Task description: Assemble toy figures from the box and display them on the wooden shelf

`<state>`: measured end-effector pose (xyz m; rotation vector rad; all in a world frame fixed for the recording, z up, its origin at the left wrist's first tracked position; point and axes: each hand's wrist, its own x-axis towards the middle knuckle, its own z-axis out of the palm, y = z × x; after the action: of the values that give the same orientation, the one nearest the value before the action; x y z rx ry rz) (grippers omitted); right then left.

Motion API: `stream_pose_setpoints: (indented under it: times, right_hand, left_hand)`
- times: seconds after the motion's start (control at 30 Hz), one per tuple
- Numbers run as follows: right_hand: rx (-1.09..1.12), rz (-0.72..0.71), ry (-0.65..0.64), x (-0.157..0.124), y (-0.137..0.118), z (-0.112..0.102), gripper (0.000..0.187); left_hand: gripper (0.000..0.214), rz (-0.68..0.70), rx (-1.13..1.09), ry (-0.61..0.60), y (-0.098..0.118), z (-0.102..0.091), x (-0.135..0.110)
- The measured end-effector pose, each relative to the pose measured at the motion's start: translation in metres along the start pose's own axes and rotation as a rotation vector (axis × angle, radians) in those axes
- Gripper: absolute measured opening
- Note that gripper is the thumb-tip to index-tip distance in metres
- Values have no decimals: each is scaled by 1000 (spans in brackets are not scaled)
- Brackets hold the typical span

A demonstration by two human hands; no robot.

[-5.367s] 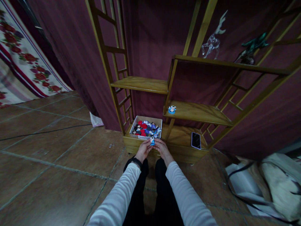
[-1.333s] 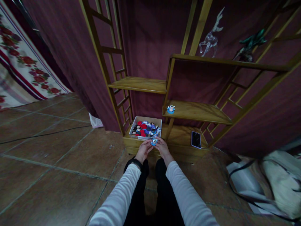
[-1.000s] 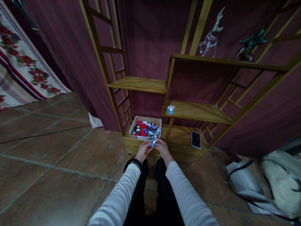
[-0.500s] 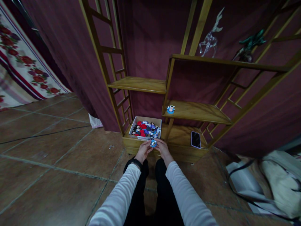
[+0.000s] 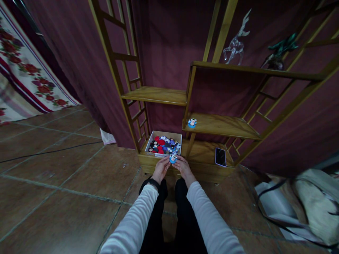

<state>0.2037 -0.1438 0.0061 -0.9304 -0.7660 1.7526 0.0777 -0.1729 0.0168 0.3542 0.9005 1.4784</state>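
Note:
My left hand (image 5: 160, 168) and my right hand (image 5: 183, 167) meet in front of me and pinch a small blue cartoon figure (image 5: 173, 158) between their fingertips. Just beyond them a white box (image 5: 152, 139) full of small red, blue and black figures rests on the bottom board of a wooden shelf unit (image 5: 159, 95). A second blue figure (image 5: 192, 122) stands at the left end of the middle shelf (image 5: 225, 126).
A phone (image 5: 220, 157) lies on the bottom board to the right. A glass deer (image 5: 235, 42) and a dark green ornament (image 5: 280, 53) stand on the top shelf. Bags (image 5: 304, 208) lie on the tiled floor at right. A floral cloth (image 5: 23, 74) hangs at left.
Both hands have stayed together before the box, turning the small blue figure between the fingers; it now sits slightly higher. The view has barely shifted.

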Motion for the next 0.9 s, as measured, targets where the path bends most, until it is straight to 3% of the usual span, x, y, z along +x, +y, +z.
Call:
stream_pose_setpoints:
  times: [0.9]
  right_hand:
    - [-20, 64, -36, -3, -4, 4, 30]
  left_hand:
    - [22, -31, 7, 34, -3, -6, 3]
